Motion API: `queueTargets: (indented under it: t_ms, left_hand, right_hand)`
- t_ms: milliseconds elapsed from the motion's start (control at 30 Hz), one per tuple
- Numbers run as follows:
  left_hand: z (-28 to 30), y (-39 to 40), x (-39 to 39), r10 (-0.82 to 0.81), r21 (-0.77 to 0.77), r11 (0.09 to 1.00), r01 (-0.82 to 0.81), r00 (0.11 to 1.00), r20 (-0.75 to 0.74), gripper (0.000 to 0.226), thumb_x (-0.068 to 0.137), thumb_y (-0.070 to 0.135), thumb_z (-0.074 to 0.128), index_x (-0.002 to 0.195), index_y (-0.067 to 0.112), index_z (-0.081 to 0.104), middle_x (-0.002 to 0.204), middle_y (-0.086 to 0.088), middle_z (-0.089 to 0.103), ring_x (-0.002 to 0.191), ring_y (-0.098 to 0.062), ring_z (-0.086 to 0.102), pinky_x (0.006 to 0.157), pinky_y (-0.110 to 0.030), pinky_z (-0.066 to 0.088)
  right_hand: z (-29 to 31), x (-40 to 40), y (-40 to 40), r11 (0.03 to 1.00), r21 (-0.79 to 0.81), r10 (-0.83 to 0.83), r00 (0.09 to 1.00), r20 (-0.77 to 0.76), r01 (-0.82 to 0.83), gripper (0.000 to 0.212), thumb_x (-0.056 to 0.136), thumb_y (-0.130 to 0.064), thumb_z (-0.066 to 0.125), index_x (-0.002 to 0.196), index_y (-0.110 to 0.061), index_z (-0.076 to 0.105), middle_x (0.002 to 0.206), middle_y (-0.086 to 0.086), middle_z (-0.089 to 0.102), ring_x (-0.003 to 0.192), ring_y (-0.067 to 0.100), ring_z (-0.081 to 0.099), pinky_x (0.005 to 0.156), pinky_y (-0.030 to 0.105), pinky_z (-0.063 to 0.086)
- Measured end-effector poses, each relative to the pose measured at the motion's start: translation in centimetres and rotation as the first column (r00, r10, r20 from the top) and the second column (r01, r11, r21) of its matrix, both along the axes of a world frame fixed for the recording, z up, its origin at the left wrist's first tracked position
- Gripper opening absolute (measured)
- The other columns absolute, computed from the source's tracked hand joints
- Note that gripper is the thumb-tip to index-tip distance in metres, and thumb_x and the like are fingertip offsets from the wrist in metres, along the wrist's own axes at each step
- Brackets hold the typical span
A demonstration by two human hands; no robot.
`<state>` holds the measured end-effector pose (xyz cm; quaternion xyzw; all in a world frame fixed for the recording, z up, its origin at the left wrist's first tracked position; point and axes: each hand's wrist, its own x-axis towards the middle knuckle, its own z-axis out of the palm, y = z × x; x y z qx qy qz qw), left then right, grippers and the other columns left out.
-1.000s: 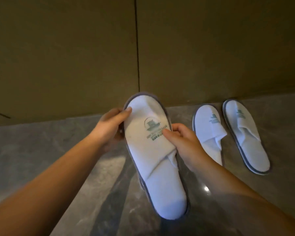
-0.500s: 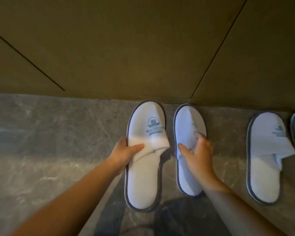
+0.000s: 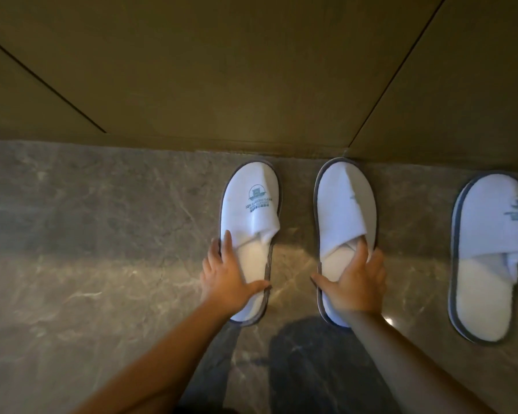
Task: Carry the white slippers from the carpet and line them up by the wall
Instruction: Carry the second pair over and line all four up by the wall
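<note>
Two white slippers with grey edging lie flat on the marble floor, toes touching the wall. My left hand (image 3: 226, 276) rests spread on the heel part of the left slipper (image 3: 253, 210), thumb across its sole. My right hand (image 3: 355, 279) lies flat on the heel part of the right slipper (image 3: 341, 204), fingertips at the strap's opening. A gap of floor separates the two slippers. A third white slipper (image 3: 485, 249) lies further right, also pointing at the wall.
The olive-brown panelled wall (image 3: 222, 70) runs across the top, with dark seams. Grey-brown marble floor (image 3: 87, 234) stretches to the left and toward me. A dark shadow falls on the floor between my forearms.
The two slippers have been slid apart and set flat against the wall. My hands went from gripping their straps to lying flat on their heels.
</note>
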<state>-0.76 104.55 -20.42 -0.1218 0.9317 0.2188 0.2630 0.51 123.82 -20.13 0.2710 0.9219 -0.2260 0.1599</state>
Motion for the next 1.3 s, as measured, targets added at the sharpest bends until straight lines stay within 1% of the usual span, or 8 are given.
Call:
queueTargets:
  t_ms: [100, 233, 400, 600, 733, 1133, 1200, 1300]
  left_hand:
    - [-0.6, 0.6, 0.7, -0.103, -0.078, 0.991, 0.106, 0.994, 0.049, 0.122, 0.058, 0.058, 0.069, 0.137, 0.022, -0.016, 0.152, -0.019, -0.01, 0.138, -0.041, 0.005, 0.112, -0.051, 0.016]
    - [-0.5, 1.3, -0.1, -0.116, -0.074, 0.99, 0.119, 0.992, 0.04, 0.12, 0.059, 0.056, 0.071, 0.137, 0.022, -0.015, 0.151, -0.017, -0.016, 0.138, -0.042, 0.003, 0.111, -0.053, 0.018]
    - [-0.2, 2.1, -1.1, -0.125, -0.063, 0.99, 0.126, 0.992, 0.024, 0.118, 0.061, 0.052, 0.072, 0.137, 0.021, -0.012, 0.151, -0.019, -0.016, 0.138, -0.043, 0.003, 0.111, -0.053, 0.019]
    - [0.2, 2.4, -1.0, -0.118, -0.079, 0.99, 0.119, 0.993, 0.027, 0.119, 0.06, 0.052, 0.072, 0.138, 0.019, -0.012, 0.151, -0.02, -0.015, 0.137, -0.045, 0.005, 0.11, -0.054, 0.021]
    - [0.3, 2.7, -0.8, -0.117, -0.078, 0.99, 0.119, 0.993, 0.032, 0.119, 0.06, 0.055, 0.07, 0.138, 0.02, -0.012, 0.151, -0.019, -0.014, 0.137, -0.044, 0.006, 0.11, -0.054, 0.022]
    - [0.4, 2.9, -0.9, -0.115, -0.091, 0.989, 0.118, 0.993, 0.037, 0.12, 0.059, 0.057, 0.069, 0.138, 0.019, -0.012, 0.152, -0.018, -0.014, 0.138, -0.044, 0.004, 0.11, -0.055, 0.02]
    - [0.6, 3.1, -1.1, -0.119, -0.123, 0.985, 0.12, 0.993, 0.017, 0.117, 0.06, 0.06, 0.067, 0.138, 0.021, -0.012, 0.153, -0.015, -0.014, 0.139, -0.042, 0.004, 0.111, -0.055, 0.018]
    - [1.1, 4.3, -1.4, -0.198, -0.14, 0.973, 0.184, 0.976, -0.089, 0.108, 0.066, 0.061, 0.061, 0.138, 0.026, -0.011, 0.154, -0.008, -0.014, 0.141, -0.035, 0.0, 0.113, -0.052, 0.011]
  right_hand:
    - [-0.2, -0.4, 0.0, 1.0, 0.026, 0.001, 1.0, 0.01, -0.001, 0.101, 0.056, -0.05, 0.076, 0.134, -0.018, 0.02, 0.142, 0.02, 0.03, 0.125, 0.036, 0.036, 0.1, 0.046, 0.037]
    - [0.0, -0.4, 0.1, 1.0, 0.018, 0.001, 1.0, 0.021, -0.002, 0.099, 0.06, -0.048, 0.074, 0.136, -0.019, 0.017, 0.144, 0.019, 0.028, 0.127, 0.035, 0.034, 0.102, 0.045, 0.037]
    - [0.2, -0.2, 0.1, 1.0, -0.021, -0.017, 0.999, 0.028, 0.017, 0.098, 0.063, -0.042, 0.074, 0.137, -0.018, 0.014, 0.147, 0.02, 0.021, 0.131, 0.036, 0.028, 0.106, 0.046, 0.033]
    - [0.1, -0.3, -0.4, 1.0, 0.006, -0.027, 0.999, 0.042, 0.027, 0.098, 0.065, -0.048, 0.071, 0.138, -0.019, 0.012, 0.149, 0.018, 0.018, 0.133, 0.035, 0.025, 0.108, 0.045, 0.032]
    - [0.0, -0.6, -0.5, 0.998, -0.028, -0.053, 0.998, 0.028, 0.054, 0.098, 0.065, -0.045, 0.072, 0.138, -0.02, 0.012, 0.149, 0.018, 0.016, 0.132, 0.035, 0.024, 0.107, 0.045, 0.031]
    - [-0.4, -0.2, -0.3, 1.0, -0.002, -0.002, 1.0, -0.016, 0.002, 0.096, 0.065, -0.047, 0.07, 0.138, -0.019, 0.014, 0.147, 0.019, 0.02, 0.13, 0.035, 0.027, 0.106, 0.044, 0.033]
    - [-0.2, -0.2, -0.2, 1.0, -0.009, 0.01, 1.0, -0.029, -0.011, 0.096, 0.065, -0.049, 0.07, 0.138, -0.018, 0.016, 0.146, 0.02, 0.022, 0.13, 0.035, 0.029, 0.105, 0.044, 0.033]
    - [0.8, -0.2, 1.2, 1.0, -0.013, 0.021, 0.996, -0.085, -0.022, 0.096, 0.063, -0.052, 0.07, 0.137, -0.017, 0.02, 0.142, 0.018, 0.03, 0.127, 0.034, 0.034, 0.102, 0.044, 0.035]
